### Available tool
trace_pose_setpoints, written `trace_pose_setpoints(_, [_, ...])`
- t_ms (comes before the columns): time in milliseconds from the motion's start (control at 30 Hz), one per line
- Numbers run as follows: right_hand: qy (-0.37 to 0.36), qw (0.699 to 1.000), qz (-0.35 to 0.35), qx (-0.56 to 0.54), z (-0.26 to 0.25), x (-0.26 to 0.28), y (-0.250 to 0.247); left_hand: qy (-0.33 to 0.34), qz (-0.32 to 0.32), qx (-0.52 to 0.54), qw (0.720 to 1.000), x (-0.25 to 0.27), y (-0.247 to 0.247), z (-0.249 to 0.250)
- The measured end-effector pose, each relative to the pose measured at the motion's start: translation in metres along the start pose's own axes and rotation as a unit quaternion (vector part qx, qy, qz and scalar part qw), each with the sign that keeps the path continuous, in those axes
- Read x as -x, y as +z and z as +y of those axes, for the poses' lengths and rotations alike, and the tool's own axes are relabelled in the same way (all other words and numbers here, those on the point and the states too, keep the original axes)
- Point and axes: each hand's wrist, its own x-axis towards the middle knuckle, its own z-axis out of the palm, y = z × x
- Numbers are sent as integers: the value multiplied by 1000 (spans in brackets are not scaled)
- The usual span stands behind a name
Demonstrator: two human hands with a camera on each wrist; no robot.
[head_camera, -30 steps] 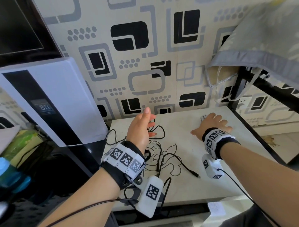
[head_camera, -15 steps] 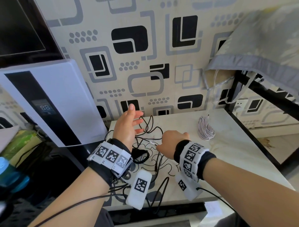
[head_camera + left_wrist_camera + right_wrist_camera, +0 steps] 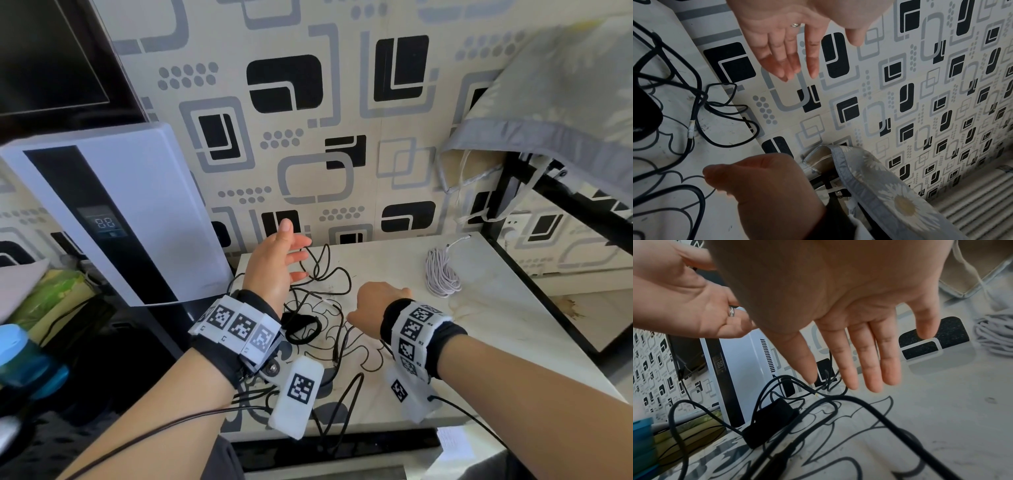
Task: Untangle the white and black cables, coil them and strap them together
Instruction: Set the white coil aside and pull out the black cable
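The black cable (image 3: 325,274) lies in a loose tangle on the left half of the white table (image 3: 496,325), with a black looped band (image 3: 303,329) among its strands. My left hand (image 3: 294,253) hovers over the tangle's far side, fingers spread and straight (image 3: 789,65), holding nothing. My right hand (image 3: 373,305) is above the tangle's right side. The right wrist view shows its fingers (image 3: 859,369) straight, just over the black cable (image 3: 849,399). The white cable (image 3: 442,277) lies coiled at the back right, apart from both hands.
A white appliance with a digital display (image 3: 113,212) leans at the table's left edge. A grey flowered cloth (image 3: 565,102) hangs over a black frame (image 3: 582,209) at the right. The patterned wall (image 3: 308,137) closes the back. A blue bottle (image 3: 20,359) is at far left.
My right hand has left the white coil at the back right and moved left to the black tangle. The white coil stays on the table. My left hand has shifted slightly left.
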Motion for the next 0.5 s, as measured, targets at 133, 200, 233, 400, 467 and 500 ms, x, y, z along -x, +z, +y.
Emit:
trace_pose_setpoints(133, [2,1000,10,0,1,-5,1,0,-1,-3,1000,0,-1,-1])
trace_pose_setpoints(200, [6,1000,19,-19,4,-10,-2,-2,0,-3,1000,-1,-1,-1])
trace_pose_setpoints(233, [7,999,23,-32,6,-13,-4,-3,0,-2,1000,-2,-2,-1])
trace_pose_setpoints(400, [-17,998,13,-64,18,-14,-14,-6,-3,-9,1000,-2,-4,-2])
trace_pose_setpoints(467, [-25,997,15,-73,20,-11,-15,-5,-5,-14,1000,-1,-5,-2])
trace_pose_setpoints(500, [-26,997,9,-77,21,-11,-13,-5,-7,-16,1000,-1,-6,-2])
